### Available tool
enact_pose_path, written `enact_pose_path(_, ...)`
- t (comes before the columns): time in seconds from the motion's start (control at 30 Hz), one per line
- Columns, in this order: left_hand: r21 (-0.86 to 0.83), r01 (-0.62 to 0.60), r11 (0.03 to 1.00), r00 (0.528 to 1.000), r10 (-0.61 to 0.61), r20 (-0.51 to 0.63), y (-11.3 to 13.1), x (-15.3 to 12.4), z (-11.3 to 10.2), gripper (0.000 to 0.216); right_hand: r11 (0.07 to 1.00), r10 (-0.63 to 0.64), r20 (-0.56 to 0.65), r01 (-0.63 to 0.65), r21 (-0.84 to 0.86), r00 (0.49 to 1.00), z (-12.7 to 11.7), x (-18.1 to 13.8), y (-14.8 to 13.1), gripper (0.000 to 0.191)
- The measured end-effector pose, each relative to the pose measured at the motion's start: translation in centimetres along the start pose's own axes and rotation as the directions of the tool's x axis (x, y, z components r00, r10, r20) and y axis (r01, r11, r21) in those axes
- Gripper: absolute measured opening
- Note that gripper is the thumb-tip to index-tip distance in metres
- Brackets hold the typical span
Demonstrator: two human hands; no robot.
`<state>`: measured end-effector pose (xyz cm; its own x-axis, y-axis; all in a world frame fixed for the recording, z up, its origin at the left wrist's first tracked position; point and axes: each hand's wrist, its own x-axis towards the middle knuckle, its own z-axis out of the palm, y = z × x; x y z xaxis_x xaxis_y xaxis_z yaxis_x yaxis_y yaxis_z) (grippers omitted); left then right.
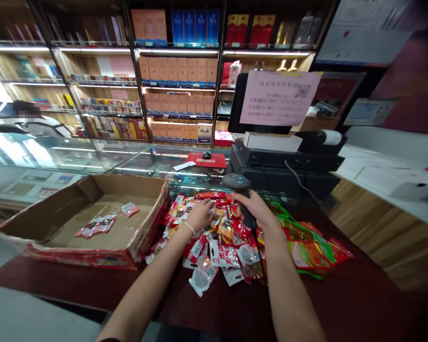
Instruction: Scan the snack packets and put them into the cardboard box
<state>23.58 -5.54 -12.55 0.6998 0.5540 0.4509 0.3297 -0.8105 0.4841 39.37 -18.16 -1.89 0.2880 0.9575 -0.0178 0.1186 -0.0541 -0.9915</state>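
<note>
My right hand (254, 207) is closed round the handle of a black barcode scanner (237, 183), whose head points down at a heap of small red snack packets (217, 237) on the dark red counter (342, 294). My left hand (200, 214) rests on the heap with its fingers curled on one packet; a thin band circles that wrist. The scanner's cable runs down along my right forearm.
An open cardboard box (92, 216) with a few packets inside stands at the left. Green and red bags (306, 242) lie right of the heap. A till with a monitor and pink notice (278, 97) stands behind. Glass cases and shelves fill the back; a person stands far left.
</note>
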Motion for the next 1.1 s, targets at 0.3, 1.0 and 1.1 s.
enact_pose_path(0.3,-0.055,0.03,0.998,0.998,-0.026,0.064,-1.6,-0.4,1.8,0.059,0.999,0.022,-0.014,-0.022,0.025,1.0,-0.6,1.0,0.8,0.034)
enact_pose_path(1.0,-0.946,-0.091,-0.312,0.798,-0.59,0.118,-3.1,-0.7,-1.2,0.055,0.986,0.126,0.259,-0.092,-0.141,0.958,2.9,0.6,1.8,0.039)
enact_pose_path(1.1,-0.943,-0.076,-0.323,0.831,-0.544,0.119,-2.9,-0.4,-1.0,0.061,0.983,0.14,0.263,-0.103,-0.15,0.955,3.1,0.8,2.3,0.036)
